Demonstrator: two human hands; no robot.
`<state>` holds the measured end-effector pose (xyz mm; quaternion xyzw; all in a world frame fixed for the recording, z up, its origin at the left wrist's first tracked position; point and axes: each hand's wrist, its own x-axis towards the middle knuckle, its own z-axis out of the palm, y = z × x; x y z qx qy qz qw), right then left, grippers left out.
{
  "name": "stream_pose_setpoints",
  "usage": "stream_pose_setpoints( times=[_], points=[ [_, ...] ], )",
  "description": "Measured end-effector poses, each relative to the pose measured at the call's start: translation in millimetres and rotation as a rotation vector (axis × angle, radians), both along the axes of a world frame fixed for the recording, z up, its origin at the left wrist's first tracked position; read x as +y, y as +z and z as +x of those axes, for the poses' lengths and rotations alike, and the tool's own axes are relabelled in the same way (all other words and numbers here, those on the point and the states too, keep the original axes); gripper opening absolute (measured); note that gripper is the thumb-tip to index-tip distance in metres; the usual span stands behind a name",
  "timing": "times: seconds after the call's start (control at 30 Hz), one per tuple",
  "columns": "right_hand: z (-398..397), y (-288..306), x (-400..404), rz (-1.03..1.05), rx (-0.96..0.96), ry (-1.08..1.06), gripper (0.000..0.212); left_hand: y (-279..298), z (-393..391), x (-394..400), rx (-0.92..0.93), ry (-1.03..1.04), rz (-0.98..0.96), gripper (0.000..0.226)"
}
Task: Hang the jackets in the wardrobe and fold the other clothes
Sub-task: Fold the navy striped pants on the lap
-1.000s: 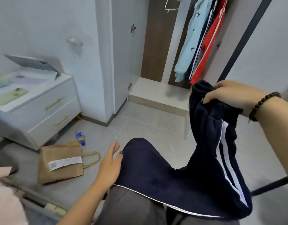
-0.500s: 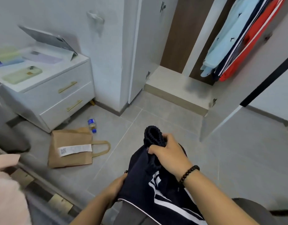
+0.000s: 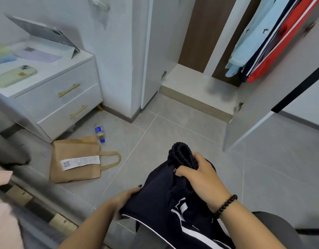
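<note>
A dark navy garment [image 3: 160, 200] with white stripes lies bunched over my lap at the bottom centre. My right hand [image 3: 196, 174] grips its ribbed cuff end, which sticks up above my fingers. My left hand [image 3: 126, 200] holds the garment's left edge, its thumb on top of the cloth and its fingers hidden under it. The open wardrobe [image 3: 200, 78] stands ahead, with a light blue jacket [image 3: 248, 35], a navy one and a red jacket [image 3: 282, 44] hanging at the upper right.
A brown paper bag [image 3: 77, 159] and a small bottle [image 3: 99, 133] lie on the grey tile floor to the left. A white drawer unit [image 3: 52, 97] with a phone and tablet stands at left. The wardrobe door [image 3: 273, 105] hangs open at right. Pink cloth [image 3: 2, 221] shows at bottom left.
My right hand has come down from shoulder height to my lap with the cuff end, folding the garment over. My left hand moved from its flat rest to holding the left edge.
</note>
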<state>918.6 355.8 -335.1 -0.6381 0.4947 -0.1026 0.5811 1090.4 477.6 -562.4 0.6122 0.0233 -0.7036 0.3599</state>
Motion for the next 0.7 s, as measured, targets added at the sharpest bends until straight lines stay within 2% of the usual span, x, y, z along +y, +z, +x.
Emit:
stream_pose_setpoints(
  times=[0.07,0.13,0.23,0.3,0.37,0.5,0.6,0.7],
  points=[
    [-9.6,2.5,-1.5,0.039,-0.058,-0.003,0.039,17.1,5.9,-4.4,-0.126,-0.014,-0.054,0.035],
    [-26.1,4.9,-2.3,0.081,-0.131,-0.019,0.031,45.5,8.1,-17.2,-0.392,0.034,-0.144,0.021],
    [-58.9,10.0,-4.3,0.105,-0.221,-0.107,0.028,108.0,0.8,-48.5,-0.852,0.095,-0.282,0.021],
    [-82.4,15.0,-7.5,0.070,-0.226,-0.205,0.025,153.2,-14.1,-65.2,-1.061,0.121,-0.402,0.027],
    [-104.7,21.2,-10.8,0.023,-0.202,-0.286,0.023,194.4,-35.9,-75.9,-1.123,0.135,-0.537,0.025],
    [-146.6,40.8,-10.6,-0.048,-0.236,-0.394,0.020,266.3,-86.5,-87.8,-1.121,0.176,-0.783,0.025],
    [-178.8,56.6,-1.2,-0.089,-0.343,-0.463,0.024,302.4,-125.5,-84.4,-1.119,0.131,-0.873,0.029],
    [-201.7,63.0,13.4,-0.086,-0.487,-0.544,0.030,317.5,-169.0,-66.0,-1.050,0.039,-0.958,0.019]
  ],
)
